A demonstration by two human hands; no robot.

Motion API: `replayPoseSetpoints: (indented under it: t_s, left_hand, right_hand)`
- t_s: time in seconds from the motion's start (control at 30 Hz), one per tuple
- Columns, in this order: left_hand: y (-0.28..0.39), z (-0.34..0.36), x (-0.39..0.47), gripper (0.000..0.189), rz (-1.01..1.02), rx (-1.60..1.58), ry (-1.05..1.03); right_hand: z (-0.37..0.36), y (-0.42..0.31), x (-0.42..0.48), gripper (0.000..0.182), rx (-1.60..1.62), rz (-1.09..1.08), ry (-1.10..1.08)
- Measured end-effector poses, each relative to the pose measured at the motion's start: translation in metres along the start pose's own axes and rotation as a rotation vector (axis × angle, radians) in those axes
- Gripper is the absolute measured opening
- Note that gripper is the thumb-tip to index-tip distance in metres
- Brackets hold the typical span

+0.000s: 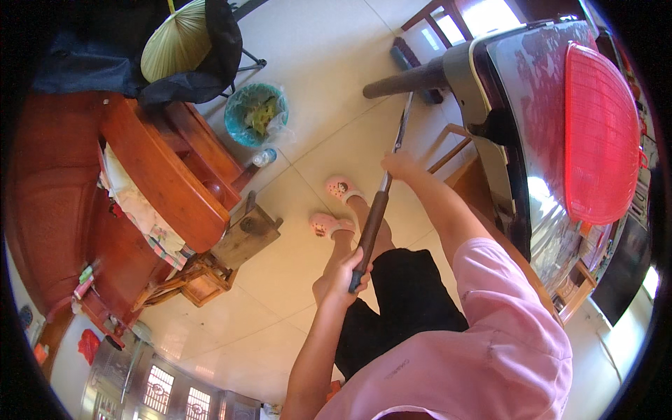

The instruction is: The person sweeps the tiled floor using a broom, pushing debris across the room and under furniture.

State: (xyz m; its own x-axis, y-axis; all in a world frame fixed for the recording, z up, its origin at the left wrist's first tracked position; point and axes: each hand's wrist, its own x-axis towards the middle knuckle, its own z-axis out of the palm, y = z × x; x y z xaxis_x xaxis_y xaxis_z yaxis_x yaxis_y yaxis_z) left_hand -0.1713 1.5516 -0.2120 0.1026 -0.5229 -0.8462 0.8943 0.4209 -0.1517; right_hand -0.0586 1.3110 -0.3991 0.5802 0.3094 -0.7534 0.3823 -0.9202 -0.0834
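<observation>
A broom handle point(374, 223), metal with a dark brown grip, runs from near my lap up to a broom head point(415, 65) with dark bristles on the tiled floor. Part of the head is hidden behind the table's thick brown leg. My left hand point(349, 273) is closed round the grip near its end. Farther along, my right hand point(401, 165) holds the metal shaft. My feet, in pink clogs point(336, 226), stand on the tiles to the left of the shaft.
A teal bin point(231, 123) with a plastic liner and a bottle point(264, 157) stand on the left. Nearby are a wooden armchair point(173, 184) and a small wooden stool point(249, 231). On the right, a covered table point(525, 131) bears a red mesh cover point(601, 136), with a wooden chair point(467, 173) beside it.
</observation>
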Motion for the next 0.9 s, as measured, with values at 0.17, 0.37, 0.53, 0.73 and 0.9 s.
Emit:
replayPoseSetpoints:
  t_s: [0.17, 0.37, 0.53, 0.73, 0.9]
  left_hand:
    - [-0.009, -0.030, -0.065, 0.021, -0.013, 0.098, 0.168]
    - [0.013, -0.099, -0.144, 0.023, 0.036, 0.395, 0.370]
    - [-0.026, -0.156, -0.198, 0.023, 0.048, 0.384, 0.380]
    - [-0.127, -0.211, -0.287, 0.023, 0.077, 0.233, 0.521]
    - [-0.219, -0.182, -0.364, 0.033, 0.028, 0.548, 0.621]
  right_hand:
    - [0.019, -0.073, -0.028, 0.015, 0.206, 0.030, -0.033]
    - [0.032, -0.193, -0.038, 0.015, 0.258, 0.031, 0.159]
    - [0.045, -0.271, -0.064, 0.014, 0.351, -0.027, 0.034]
    - [0.069, -0.391, -0.121, 0.018, 0.329, -0.202, -0.060]
    - [0.069, -0.446, -0.217, 0.016, 0.318, -0.444, -0.211]
